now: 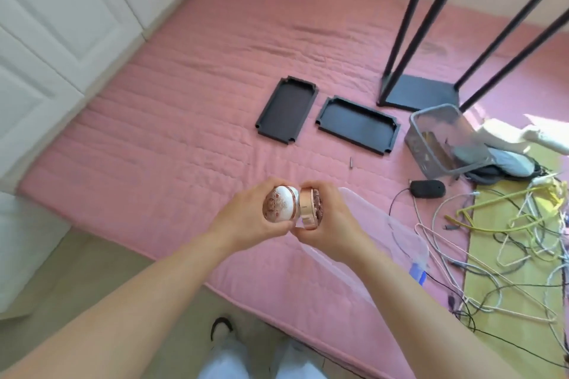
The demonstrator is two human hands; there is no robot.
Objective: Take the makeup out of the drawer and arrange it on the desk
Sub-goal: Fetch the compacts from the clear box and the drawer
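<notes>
Head view: both bare forearms reach in from 6 o'clock and meet at frame centre, low, over a pink quilted mat [191,108]
Surroundings: two black trays [286,111] [358,124] lie side by side on the mat at 12 to 1 o'clock of the hands; a grey mesh basket [443,138] leans at 2 o'clock; black frame legs [409,24] stand behind it; a tangle of cables and wire hangers [505,234] sprawls at 3 o'clock; white cabinet doors [61,15] run along 9 to 11 o'clock
In the way: a clear plastic lid [388,224] lies just under the right hand [335,221]; a small black device [428,188] sits beyond it
Makeup: a white compact [281,203] with rose-gold floral top and rim; a rose-gold compact [311,204] with a dark patterned face, tilted on edge; the two touch
Hands: the left hand [246,218] grips the white compact, fingers curled round it; the right grips the rose-gold one; hands pressed together in mid-air
</notes>
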